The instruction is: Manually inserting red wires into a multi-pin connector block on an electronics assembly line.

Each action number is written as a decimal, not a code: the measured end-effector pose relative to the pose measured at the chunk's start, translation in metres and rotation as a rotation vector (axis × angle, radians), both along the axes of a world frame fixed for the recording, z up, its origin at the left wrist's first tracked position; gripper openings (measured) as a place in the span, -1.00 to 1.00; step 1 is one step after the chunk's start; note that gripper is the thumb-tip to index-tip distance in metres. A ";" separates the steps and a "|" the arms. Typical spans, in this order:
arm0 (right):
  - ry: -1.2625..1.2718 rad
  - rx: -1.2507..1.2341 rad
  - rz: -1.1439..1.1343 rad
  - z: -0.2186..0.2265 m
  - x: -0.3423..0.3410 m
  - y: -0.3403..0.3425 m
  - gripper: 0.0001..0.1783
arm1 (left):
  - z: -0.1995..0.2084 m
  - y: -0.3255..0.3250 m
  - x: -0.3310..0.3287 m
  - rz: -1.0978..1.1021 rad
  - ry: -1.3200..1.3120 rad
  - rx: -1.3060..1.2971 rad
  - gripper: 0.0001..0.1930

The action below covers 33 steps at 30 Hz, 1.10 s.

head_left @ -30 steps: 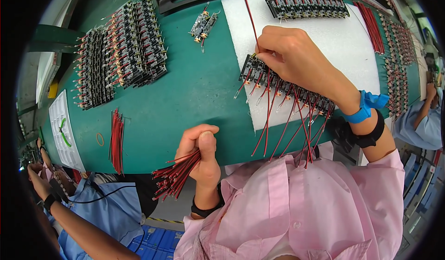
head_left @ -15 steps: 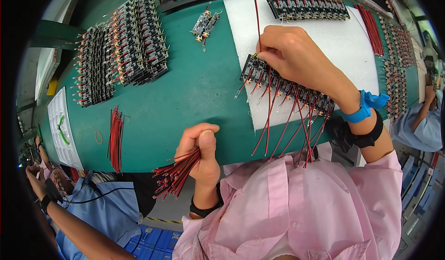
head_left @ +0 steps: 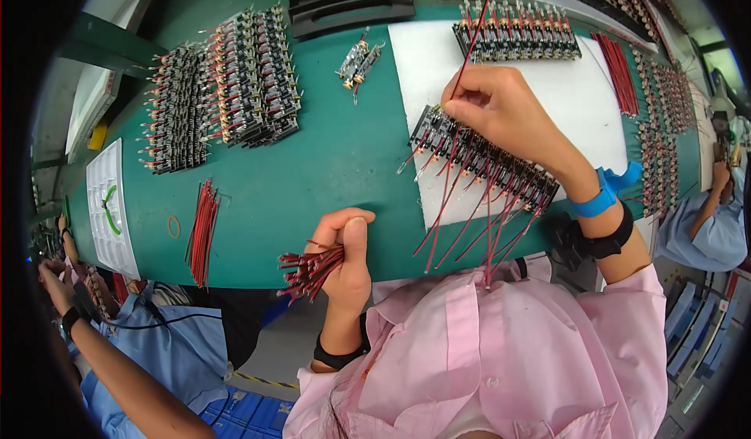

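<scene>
in the lower middle of the frame we see the left hand [head_left: 346, 255], its fingers curled tight around a bundle of red and black wires [head_left: 309, 273]; this grip seems meant to gather the strands while their ends fan leftward. right of the upper middle, the right hand [head_left: 501, 110] pinches a single wire [head_left: 475, 36] between thumb and forefinger near its lower end, which probably steadies the tip over the row of boards [head_left: 512, 165]. we cannot tell whether that tip touches a board, as the fingers cover it. the row lies slantwise on a white foam sheet [head_left: 588, 106], likely there as cushioning, and trailing wires [head_left: 489, 235] run from it toward the lower edge, clear of the pinch. a second row of boards [head_left: 516, 38] sits higher on the foam. at the left, a spare wire bundle [head_left: 203, 235] lies beside a rubber band [head_left: 174, 226], perhaps set apart to avoid tangling.
</scene>
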State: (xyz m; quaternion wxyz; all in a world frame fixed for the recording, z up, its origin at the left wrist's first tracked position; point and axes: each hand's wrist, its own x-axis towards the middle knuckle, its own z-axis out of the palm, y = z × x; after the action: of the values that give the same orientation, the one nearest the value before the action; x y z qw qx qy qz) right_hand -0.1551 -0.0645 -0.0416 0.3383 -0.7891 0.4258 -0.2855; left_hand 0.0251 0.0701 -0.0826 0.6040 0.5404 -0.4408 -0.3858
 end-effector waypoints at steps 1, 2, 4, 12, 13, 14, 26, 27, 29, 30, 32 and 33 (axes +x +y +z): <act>-0.003 -0.009 -0.010 -0.001 0.000 0.000 -0.90 | 0.000 -0.001 -0.001 0.011 0.006 0.005 -0.87; -0.007 -0.019 -0.020 -0.002 0.000 0.000 -0.90 | 0.001 -0.002 -0.003 0.023 0.011 0.011 -0.88; 0.041 -0.092 -0.012 -0.008 0.000 -0.001 -0.89 | 0.001 -0.004 -0.005 0.036 0.010 0.004 -0.89; -0.053 -0.017 -0.020 0.014 -0.011 0.000 -0.88 | 0.016 -0.006 -0.004 0.054 -0.042 0.053 -0.89; -0.123 0.100 0.013 0.017 -0.014 -0.001 -0.88 | 0.022 -0.007 -0.001 0.043 -0.079 0.040 -0.89; -0.192 0.216 0.046 0.021 -0.017 -0.001 -0.88 | 0.030 -0.009 0.002 0.032 -0.117 0.026 -0.88; -0.095 0.265 0.572 0.069 -0.019 0.053 -0.87 | 0.122 -0.046 0.006 -0.222 -1.154 -0.444 -0.65; -0.101 0.262 0.570 0.070 -0.022 0.054 -0.87 | 0.123 -0.044 0.007 -0.253 -1.181 -0.411 -0.68; -0.119 0.380 0.545 0.076 -0.028 0.056 -0.88 | 0.123 -0.041 0.011 -0.320 -1.232 -0.341 -0.74; -0.130 0.441 0.531 0.079 -0.031 0.057 -0.88 | 0.123 -0.039 0.012 -0.327 -1.236 -0.340 -0.74; -0.139 0.434 0.473 0.082 -0.036 0.058 -0.88 | 0.118 -0.036 0.014 -0.319 -1.185 -0.333 -0.78; -0.138 0.425 0.419 0.083 -0.038 0.057 -0.87 | 0.115 -0.036 0.014 -0.316 -1.158 -0.328 -0.80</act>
State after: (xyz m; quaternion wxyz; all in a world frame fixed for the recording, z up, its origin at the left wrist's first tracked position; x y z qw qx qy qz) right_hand -0.1933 -0.0074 0.0413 0.5755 -0.7500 0.2801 -0.1669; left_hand 0.0394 0.0342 0.0325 0.2777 0.4904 -0.8250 -0.0422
